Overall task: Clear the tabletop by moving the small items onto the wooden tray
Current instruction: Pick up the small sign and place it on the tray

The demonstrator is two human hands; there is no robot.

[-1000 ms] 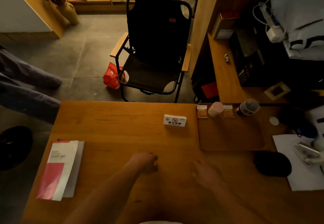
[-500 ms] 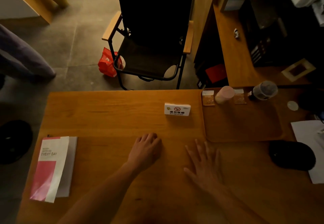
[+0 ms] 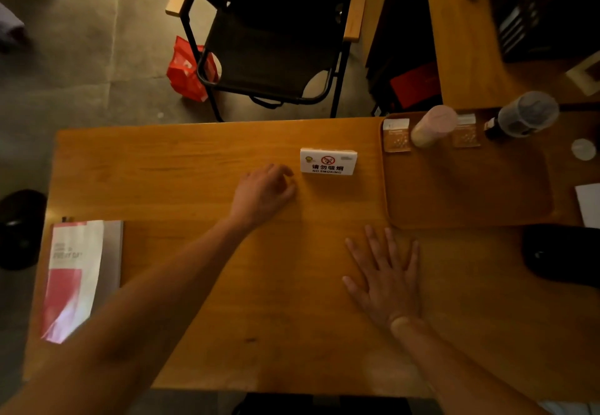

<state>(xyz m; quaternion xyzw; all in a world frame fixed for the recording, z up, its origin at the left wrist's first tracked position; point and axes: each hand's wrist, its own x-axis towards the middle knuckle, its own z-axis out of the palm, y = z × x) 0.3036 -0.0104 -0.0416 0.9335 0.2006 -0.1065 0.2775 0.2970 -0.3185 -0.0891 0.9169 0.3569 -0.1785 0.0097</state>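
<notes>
A small white no-smoking sign [image 3: 328,161] stands on the wooden table [image 3: 181,168], just left of the wooden tray [image 3: 467,193]. My left hand [image 3: 263,192] hovers close to the sign's left end, fingers loosely curled, holding nothing. My right hand [image 3: 386,280] lies flat on the table with fingers spread, just below the tray's near left corner. On the tray's far edge stand a pink cup [image 3: 433,125] and two small clear packets [image 3: 396,135] [image 3: 466,130].
A pink and white booklet [image 3: 76,271] lies at the table's left. A dark bottle with a clear cap [image 3: 522,117], a white disc [image 3: 583,149], a black mouse-like object [image 3: 561,255] and white paper [image 3: 589,203] sit right. A black chair [image 3: 272,41] stands beyond.
My left hand has reached forward and right toward the sign. My right hand has flattened and spread on the table. The view has tilted down.
</notes>
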